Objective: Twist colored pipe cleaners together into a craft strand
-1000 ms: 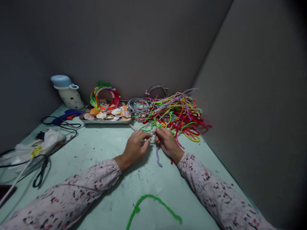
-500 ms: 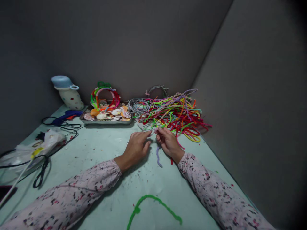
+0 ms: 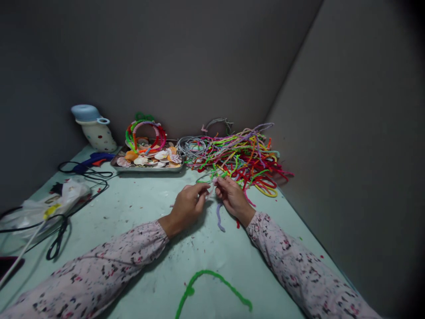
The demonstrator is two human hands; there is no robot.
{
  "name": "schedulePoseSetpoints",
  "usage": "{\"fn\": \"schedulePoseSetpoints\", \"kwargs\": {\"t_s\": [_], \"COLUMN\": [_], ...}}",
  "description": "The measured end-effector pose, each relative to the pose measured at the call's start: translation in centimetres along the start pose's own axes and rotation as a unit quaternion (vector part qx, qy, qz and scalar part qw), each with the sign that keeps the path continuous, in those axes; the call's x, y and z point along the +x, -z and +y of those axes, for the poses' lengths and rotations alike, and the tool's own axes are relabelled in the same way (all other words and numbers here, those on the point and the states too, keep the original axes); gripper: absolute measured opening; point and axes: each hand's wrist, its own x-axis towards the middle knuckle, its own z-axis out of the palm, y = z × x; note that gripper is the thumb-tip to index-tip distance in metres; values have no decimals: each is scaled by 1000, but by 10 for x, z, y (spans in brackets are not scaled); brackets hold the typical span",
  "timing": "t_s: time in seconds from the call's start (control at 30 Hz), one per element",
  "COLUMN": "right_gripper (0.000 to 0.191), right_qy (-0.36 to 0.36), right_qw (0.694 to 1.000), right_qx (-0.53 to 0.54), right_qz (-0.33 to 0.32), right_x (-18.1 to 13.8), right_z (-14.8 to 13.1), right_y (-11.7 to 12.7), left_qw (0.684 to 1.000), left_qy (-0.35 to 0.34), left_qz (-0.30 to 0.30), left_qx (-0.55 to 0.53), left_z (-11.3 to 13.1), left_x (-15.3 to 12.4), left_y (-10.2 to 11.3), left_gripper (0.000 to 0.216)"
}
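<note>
While left hand [image 3: 187, 204] and right hand [image 3: 232, 197] pinch lilac pipe cleaner [image 3: 218, 218] (fingers narrow), twist could snag far pile [image 3: 245, 155], dragging strands.

The left forearm [image 3: 109, 261] comes in from 8 o'clock and the right forearm [image 3: 292, 266] from 4 o'clock, bringing the left grip [image 3: 188, 204] and right grip [image 3: 233, 198] together at centre, each pinched closed, fingertips nearly touching.
</note>
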Motion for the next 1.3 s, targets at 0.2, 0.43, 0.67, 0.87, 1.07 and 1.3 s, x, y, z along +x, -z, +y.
{"fn": "schedulePoseSetpoints", "kwargs": {"t_s": [0.2, 0.43, 0.67, 0.87, 1.07, 1.3], "right_gripper": [26, 25, 22, 23, 24, 28], "right_qy": [-8, -16, -29, -35, -32, -34], "right_qw": [999, 995, 994, 992, 992, 992], "right_qx": [-39, -72, -70, -79, -73, -86], "right_qz": [-29, -61, -76, -91, -95, -91], "right_x": [-3, -6, -6, -5, -5, -5], "right_z": [2, 0, 0, 1, 1, 2], "right_y": [0, -3, -3, -3, -2, -2], "left_qw": [994, 997, 998, 997, 996, 994], "left_qy": [-28, -40, -45, -21, -35, -43], "left_qz": [84, 42, 43, 71, 73, 77], "left_qx": [57, 49, 7, -13, -40, -59], "left_z": [-1, -7, -7, -4, -4, -8], "left_x": [6, 5, 6, 7, 7, 7], "left_y": [4, 0, 2, 4, 3, 3], "left_gripper": [20, 16, 15, 14, 15, 11]}}
